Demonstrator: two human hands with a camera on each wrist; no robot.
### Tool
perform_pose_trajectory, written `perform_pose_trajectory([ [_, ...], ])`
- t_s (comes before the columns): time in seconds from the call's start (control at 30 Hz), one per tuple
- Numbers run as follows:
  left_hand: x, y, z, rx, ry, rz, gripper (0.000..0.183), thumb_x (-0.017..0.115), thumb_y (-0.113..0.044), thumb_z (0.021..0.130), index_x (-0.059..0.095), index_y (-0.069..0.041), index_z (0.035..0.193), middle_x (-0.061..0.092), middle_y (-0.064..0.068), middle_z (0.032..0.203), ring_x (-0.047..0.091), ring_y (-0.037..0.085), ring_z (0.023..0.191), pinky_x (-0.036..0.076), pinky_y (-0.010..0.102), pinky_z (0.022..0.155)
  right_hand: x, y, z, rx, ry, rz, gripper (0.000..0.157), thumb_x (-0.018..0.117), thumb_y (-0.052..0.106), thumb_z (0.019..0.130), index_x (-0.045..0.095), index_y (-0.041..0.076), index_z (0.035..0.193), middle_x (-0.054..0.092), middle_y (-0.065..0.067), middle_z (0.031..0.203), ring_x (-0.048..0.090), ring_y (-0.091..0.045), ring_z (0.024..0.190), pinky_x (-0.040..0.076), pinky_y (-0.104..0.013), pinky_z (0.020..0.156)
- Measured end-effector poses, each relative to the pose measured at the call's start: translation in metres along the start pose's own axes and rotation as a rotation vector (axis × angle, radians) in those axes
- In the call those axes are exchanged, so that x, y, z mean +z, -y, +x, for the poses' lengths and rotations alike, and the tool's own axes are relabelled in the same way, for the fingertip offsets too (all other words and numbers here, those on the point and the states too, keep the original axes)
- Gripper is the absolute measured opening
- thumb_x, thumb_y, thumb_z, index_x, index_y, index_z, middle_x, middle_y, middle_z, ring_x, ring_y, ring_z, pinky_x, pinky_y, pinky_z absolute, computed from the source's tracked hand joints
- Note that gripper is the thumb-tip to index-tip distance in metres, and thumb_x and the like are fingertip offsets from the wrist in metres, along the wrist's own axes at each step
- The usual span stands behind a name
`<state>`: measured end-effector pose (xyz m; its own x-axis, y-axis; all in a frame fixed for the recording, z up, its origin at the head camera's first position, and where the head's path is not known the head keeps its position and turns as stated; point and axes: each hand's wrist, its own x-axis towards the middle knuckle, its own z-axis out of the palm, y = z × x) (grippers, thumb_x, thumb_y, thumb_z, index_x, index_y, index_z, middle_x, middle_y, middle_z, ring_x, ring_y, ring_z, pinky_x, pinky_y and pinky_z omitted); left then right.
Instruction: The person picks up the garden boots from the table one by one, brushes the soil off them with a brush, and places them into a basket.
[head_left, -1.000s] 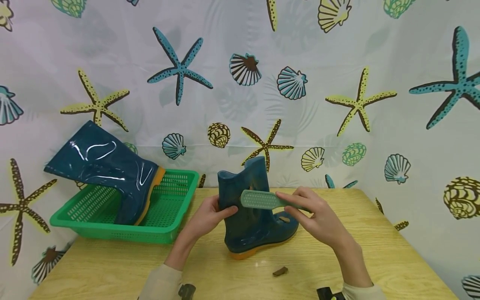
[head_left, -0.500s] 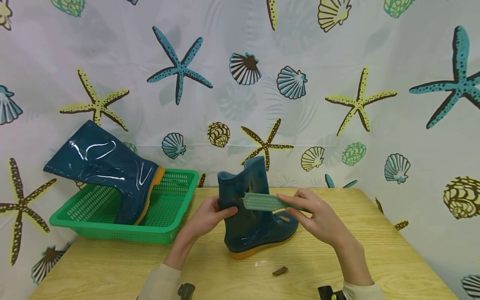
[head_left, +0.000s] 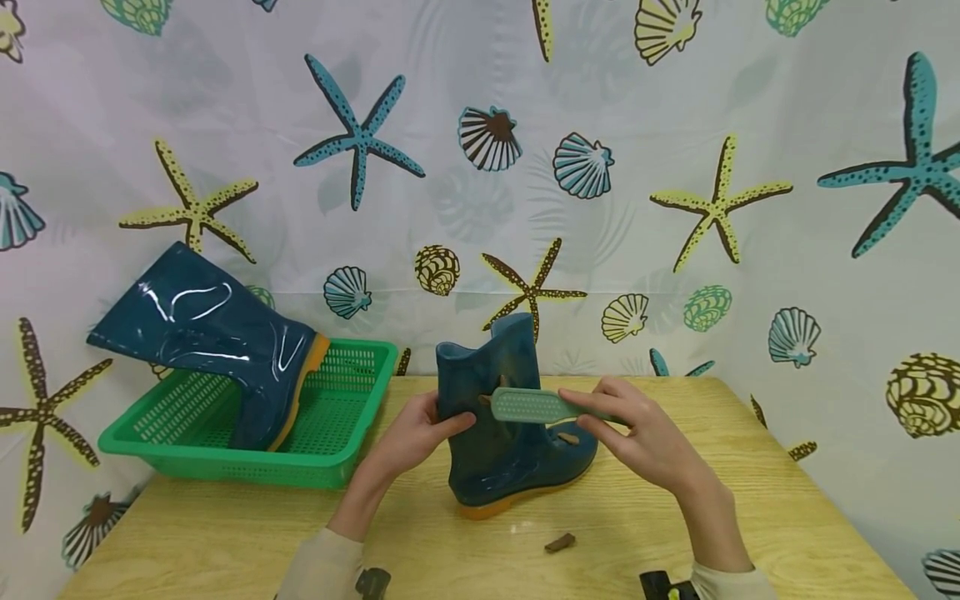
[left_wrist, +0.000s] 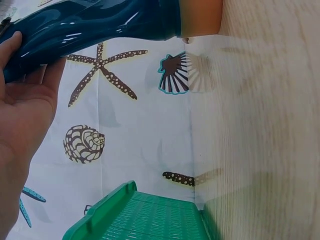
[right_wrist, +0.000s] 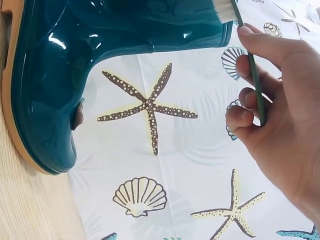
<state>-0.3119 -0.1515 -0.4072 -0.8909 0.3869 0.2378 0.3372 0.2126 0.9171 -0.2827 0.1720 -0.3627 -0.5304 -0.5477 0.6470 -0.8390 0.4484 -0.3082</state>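
Right hand [head_left: 637, 429] curled, thumb and fingers pinching the thin handle of a green brush [head_left: 531, 406], bristles facing the boot; contact cannot be told; left hand [head_left: 416, 432] closed on the rear edge of the boot's shaft, thumb on the near side, fingers mostly hidden behind; dark blue boot [head_left: 491, 458] upright on the wooden table [head_left: 645, 542], toe to the right; brown clump [head_left: 567, 437] on the toe, more brown bits by the brush's tip; loose brown piece [head_left: 560, 543] on the table in front; farther left, second boot [head_left: 210, 321] tilted in a green basket [head_left: 247, 470]; risks, as judged: hard sideways stroke could twist or tip the boot, held at one edge only; snagged bristles could turn the handle in the pinch; jolt could drop the toe clump.
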Motion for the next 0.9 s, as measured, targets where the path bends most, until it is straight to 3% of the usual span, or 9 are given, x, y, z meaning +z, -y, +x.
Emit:
perform_pose_trajectory([
  [0.17,0.001,0.000,0.001,-0.007,-0.005,0.009,0.042,0.067,-0.030,0.096,0.060,-0.008,0.130,0.068,0.010,0.124,0.067,0.020,0.109,0.054,0.040,0.098,0.002,0.004,0.003,-0.015,-0.041,0.034,0.050,0.069,-0.003,0.088,0.064,0.014,0.135,0.055,0.010,0.096,0.043,-0.003,0.081,0.038,-0.023,0.066],
  [0.43,0.000,-0.002,0.000,0.006,0.015,-0.004,0.043,0.065,-0.027,0.097,0.058,-0.003,0.132,0.068,0.015,0.123,0.067,0.024,0.108,0.054,0.041,0.098,0.013,0.007,0.008,-0.088,-0.040,-0.063,0.045,0.073,0.005,0.087,0.067,0.014,0.131,0.054,0.009,0.092,0.043,-0.006,0.081,0.036,-0.020,0.067],
  [0.67,0.000,-0.002,-0.001,-0.008,-0.010,0.015,0.043,0.065,-0.030,0.097,0.058,-0.004,0.130,0.068,0.014,0.121,0.068,0.023,0.108,0.055,0.040,0.096,0.011,0.005,0.005,-0.053,-0.013,-0.097,0.048,0.074,0.000,0.084,0.068,0.015,0.130,0.052,0.011,0.089,0.038,0.000,0.078,0.035,-0.019,0.065],
  [0.9,0.001,0.000,0.000,-0.007,-0.026,0.013,0.042,0.065,-0.033,0.097,0.059,-0.008,0.131,0.068,0.010,0.122,0.067,0.021,0.108,0.055,0.040,0.096,0.007,0.003,0.002,-0.018,0.026,-0.104,0.044,0.072,0.006,0.088,0.067,0.016,0.130,0.052,0.013,0.090,0.039,0.001,0.078,0.037,-0.019,0.064],
])
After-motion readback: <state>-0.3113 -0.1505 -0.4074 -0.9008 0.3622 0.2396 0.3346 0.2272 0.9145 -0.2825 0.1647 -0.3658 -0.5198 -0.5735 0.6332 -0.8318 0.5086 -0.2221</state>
